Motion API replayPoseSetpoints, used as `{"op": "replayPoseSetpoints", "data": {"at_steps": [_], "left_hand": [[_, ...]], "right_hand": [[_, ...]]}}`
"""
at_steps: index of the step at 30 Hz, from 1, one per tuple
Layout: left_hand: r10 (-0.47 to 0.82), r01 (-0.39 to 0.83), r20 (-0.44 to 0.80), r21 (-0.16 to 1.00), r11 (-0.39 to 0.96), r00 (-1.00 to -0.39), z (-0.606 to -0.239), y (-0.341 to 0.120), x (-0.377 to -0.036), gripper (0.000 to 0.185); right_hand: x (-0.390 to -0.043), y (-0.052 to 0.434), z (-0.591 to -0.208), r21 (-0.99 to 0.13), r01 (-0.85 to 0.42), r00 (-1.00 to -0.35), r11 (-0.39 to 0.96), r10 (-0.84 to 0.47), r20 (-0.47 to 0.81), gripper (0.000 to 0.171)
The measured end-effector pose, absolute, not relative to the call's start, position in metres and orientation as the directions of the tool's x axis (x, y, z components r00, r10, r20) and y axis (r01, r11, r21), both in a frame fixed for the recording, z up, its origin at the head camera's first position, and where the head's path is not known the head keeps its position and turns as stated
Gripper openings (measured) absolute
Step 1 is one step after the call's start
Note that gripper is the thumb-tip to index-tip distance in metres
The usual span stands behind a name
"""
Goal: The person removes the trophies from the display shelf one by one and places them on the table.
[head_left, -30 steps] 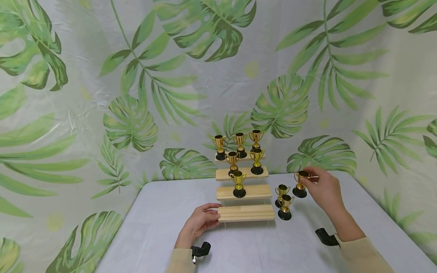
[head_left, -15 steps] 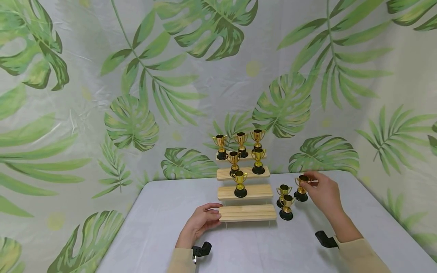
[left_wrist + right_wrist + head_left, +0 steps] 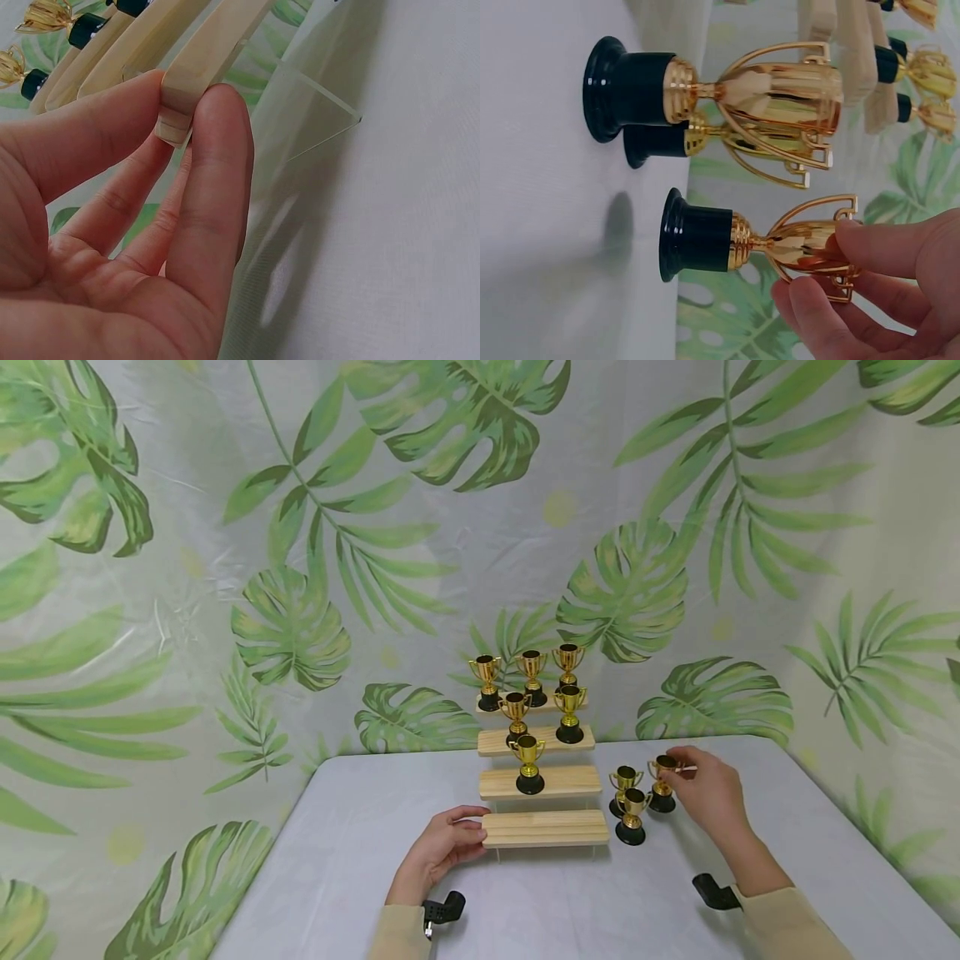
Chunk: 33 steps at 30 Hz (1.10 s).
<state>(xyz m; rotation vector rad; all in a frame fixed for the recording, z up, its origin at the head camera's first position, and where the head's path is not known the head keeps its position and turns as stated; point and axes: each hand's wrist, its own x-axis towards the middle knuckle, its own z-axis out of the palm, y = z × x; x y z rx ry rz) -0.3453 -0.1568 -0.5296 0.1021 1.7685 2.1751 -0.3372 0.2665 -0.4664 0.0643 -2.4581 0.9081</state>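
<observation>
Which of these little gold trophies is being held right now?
The rightmost trophy in the head view, pinched by the right grip; two neighbors stand untouched on the table, and six others stand on the wooden shelves.

Both hands bare: left hand (image 3: pixel 444 848), right hand (image 3: pixel 708 793). Left sleeve (image 3: pixel 400 933) and right sleeve (image 3: pixel 797 930) plain, pale beige, reaching the wrists. Left wrist unit (image 3: pixel 448 907): black, elbow-shaped, blunt-ended; small silvery piece (image 3: pixel 428 930) below. Right wrist unit (image 3: pixel 716 893): also black, angled, stubby. Surface details too small to read.
</observation>
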Motion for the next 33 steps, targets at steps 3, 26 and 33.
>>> {"op": "replayPoseSetpoints", "data": {"at_steps": [3,26,33], "left_hand": [[0.302,-0.212,-0.153,0.962,-0.173,-0.941,-0.529,-0.157,-0.345,0.047],[0.298,-0.216,-0.160,0.962,-0.166,-0.941,-0.529,-0.156,-0.346,0.047],[0.298,-0.210,-0.157,0.965,-0.155,-0.942,-0.529,-0.156,-0.346,0.047]], "right_hand": [[-0.338,0.266,-0.469,-0.596,-0.207,-0.871,0.776,0.132,0.474,0.035],[-0.340,0.271,-0.483,-0.563,-0.182,-0.893,0.806,0.105,0.438,0.034],[-0.341,0.272,-0.485,-0.565,-0.181,-0.893,0.805,0.106,0.437,0.033]]}}
